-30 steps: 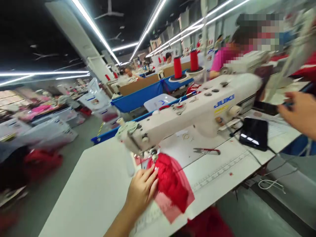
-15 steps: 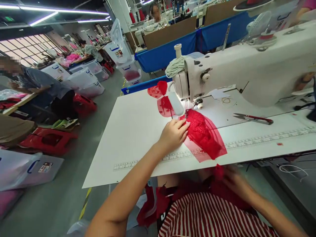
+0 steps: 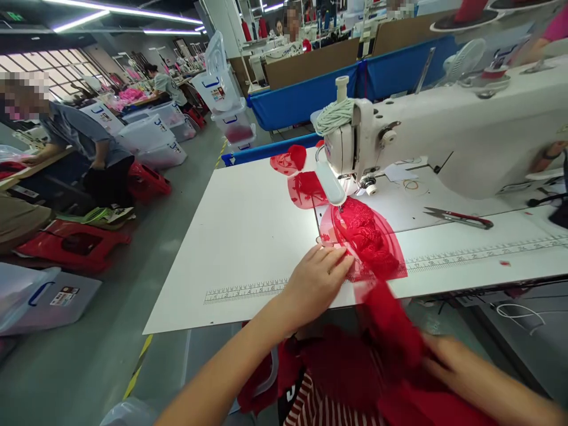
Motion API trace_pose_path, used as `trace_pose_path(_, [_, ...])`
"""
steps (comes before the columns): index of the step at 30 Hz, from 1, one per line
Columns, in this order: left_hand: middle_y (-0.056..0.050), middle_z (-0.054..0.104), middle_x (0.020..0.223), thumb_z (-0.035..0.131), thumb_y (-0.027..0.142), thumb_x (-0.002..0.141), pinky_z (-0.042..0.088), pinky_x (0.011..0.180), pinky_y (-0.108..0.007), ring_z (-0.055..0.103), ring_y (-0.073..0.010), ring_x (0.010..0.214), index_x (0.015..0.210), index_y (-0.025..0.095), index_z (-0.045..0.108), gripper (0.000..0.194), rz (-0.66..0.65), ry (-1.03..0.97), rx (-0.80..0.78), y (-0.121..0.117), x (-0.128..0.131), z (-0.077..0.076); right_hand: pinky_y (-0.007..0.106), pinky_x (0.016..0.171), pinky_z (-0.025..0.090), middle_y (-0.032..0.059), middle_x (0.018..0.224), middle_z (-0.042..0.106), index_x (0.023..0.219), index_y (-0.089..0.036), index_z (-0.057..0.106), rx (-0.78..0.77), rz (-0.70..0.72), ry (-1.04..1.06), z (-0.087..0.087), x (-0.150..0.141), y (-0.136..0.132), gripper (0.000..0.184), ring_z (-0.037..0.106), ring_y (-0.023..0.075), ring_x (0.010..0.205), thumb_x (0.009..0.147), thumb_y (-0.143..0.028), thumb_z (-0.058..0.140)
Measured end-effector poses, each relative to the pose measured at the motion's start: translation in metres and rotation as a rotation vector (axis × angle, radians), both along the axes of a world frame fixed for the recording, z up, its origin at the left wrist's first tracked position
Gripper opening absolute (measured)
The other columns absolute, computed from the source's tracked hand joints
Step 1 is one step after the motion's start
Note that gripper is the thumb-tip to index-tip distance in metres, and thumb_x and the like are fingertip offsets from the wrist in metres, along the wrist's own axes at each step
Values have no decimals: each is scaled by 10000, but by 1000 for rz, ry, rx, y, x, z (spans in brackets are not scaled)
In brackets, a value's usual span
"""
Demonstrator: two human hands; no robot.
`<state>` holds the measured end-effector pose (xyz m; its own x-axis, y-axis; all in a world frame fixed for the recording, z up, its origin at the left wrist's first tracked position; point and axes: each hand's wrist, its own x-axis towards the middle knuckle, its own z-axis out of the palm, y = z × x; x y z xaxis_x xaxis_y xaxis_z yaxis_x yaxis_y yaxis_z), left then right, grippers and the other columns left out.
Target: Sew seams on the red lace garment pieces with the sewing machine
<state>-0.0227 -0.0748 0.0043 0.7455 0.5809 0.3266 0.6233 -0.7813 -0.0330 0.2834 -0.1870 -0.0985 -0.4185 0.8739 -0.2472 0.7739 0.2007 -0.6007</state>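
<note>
Red lace and sheer mesh fabric [image 3: 366, 236] lies on the sewing machine table, its far end under the needle area of the white sewing machine [image 3: 350, 142]. My left hand [image 3: 317, 278] rests flat on the left edge of this fabric, fingers stretched out and the thumb hidden. Over my lap my right hand [image 3: 444, 358], somewhat blurred, is closed on red cloth [image 3: 394, 325] that hangs off the front edge and joins the lace piece. Sheer red cut pieces [image 3: 306, 190] lie left of the needle.
Thread snips [image 3: 459, 218] lie right of the fabric. A printed ruler [image 3: 248, 290] runs along the table's front edge. Clear plastic boxes [image 3: 226, 94] stand beyond the table, and a seated person [image 3: 84, 136] is at the left.
My left hand has slid toward the front edge of the table, away from the needle. My right hand has risen from my lap, lifting red cloth. The view has shifted slightly.
</note>
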Motion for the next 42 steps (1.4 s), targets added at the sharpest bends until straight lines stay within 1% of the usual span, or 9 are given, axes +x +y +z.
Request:
trace_pose_path(6, [-93,662,1132,429,146,995,478,932,-379,600,-212,1055,1134,136,601,222,-48,-75,41,-18,4,16,380,581,621,136,926,743,1091,-177,704,270,97,-254,-16,1,4,394,732,292,720,789,-178,451])
trace_pose_path(11, [-17,647,797,593,341,946,493,652,-257,608,-157,733,868,181,646,186,-131,80,-642,-65,-6,15,382,563,624,114,896,742,1054,-174,707,353,143,-189,14,11,14,311,729,276,693,884,-244,457])
trace_pose_path(14, [-52,676,860,712,276,853,520,701,-302,656,-225,810,881,174,664,115,242,293,-907,-96,-25,-23,284,729,619,78,974,749,1076,-224,700,201,208,64,32,-8,14,321,736,214,840,962,-303,410])
trace_pose_path(17, [-174,629,1137,705,124,805,520,828,-418,624,-336,1030,1075,108,624,282,510,291,-923,-122,-45,-69,270,887,571,75,1159,707,1173,-240,668,-55,277,206,35,-48,9,328,683,207,1052,981,-358,430])
trace_pose_path(20, [-163,614,1135,614,95,859,520,778,-391,638,-314,979,1099,108,592,242,655,225,-945,-143,-59,-98,352,1003,516,103,1273,645,1213,-211,651,-211,408,262,22,-93,7,340,623,230,1160,961,-302,442])
trace_pose_path(28, [-52,617,964,403,121,951,508,797,-329,608,-209,899,980,188,566,178,782,-134,-867,-162,-42,-102,505,1150,341,185,1477,457,1439,-105,444,-240,432,140,-18,-150,20,567,424,288,1370,885,-226,473])
trace_pose_path(32, [-86,583,1155,430,160,948,506,925,-391,575,-232,1071,1082,190,540,176,803,-294,-842,-165,-33,-111,505,1159,308,221,1514,389,1467,-57,375,-285,410,51,-35,-155,18,638,378,304,1401,865,-240,484])
trace_pose_path(37, [-131,448,1400,408,131,933,416,1092,-441,460,-241,1303,1365,184,395,435,869,-365,-878,-182,-60,-131,433,967,487,131,1185,674,1225,-178,598,-348,459,83,-40,-159,15,379,626,281,1104,887,-287,467])
trace_pose_path(42, [-102,602,1255,426,268,976,518,933,-354,604,-225,1141,1343,196,449,374,940,-306,-973,-204,-91,-147,430,996,430,152,1312,565,1256,-182,558,-325,425,103,-37,-168,22,396,552,295,1180,886,-310,499])
